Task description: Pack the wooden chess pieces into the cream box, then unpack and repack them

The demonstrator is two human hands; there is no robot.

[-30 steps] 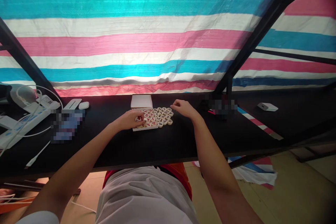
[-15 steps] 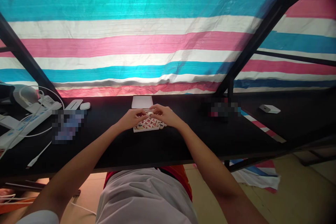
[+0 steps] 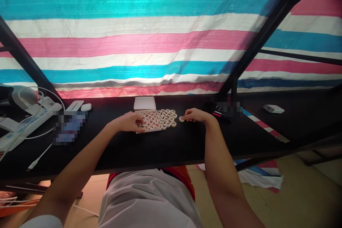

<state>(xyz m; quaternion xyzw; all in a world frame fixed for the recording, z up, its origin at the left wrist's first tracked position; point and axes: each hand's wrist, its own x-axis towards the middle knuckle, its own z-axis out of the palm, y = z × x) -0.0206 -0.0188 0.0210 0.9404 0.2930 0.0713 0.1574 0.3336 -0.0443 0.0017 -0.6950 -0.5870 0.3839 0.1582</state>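
Observation:
A shallow white box (image 3: 148,130) on the black table (image 3: 165,146) holds several round chess pieces with red and black characters. More round pieces (image 3: 167,117) lie in rows on the table just right of the box. My left hand (image 3: 130,122) rests curled on the box's left side, fingertips on a piece. My right hand (image 3: 196,115) sits to the right of the rows and pinches a single round piece (image 3: 181,118) against the table. A white lid (image 3: 144,103) lies behind the box.
At the far left are a white power strip (image 3: 29,121), cables, a white mouse (image 3: 86,107) and a blurred item. A small white device (image 3: 271,108) lies at the right. Black frame bars and a striped tarp stand behind the table.
My right hand has moved from over the box out to the right, carrying one piece down to the table. My left hand stays at the box's left side.

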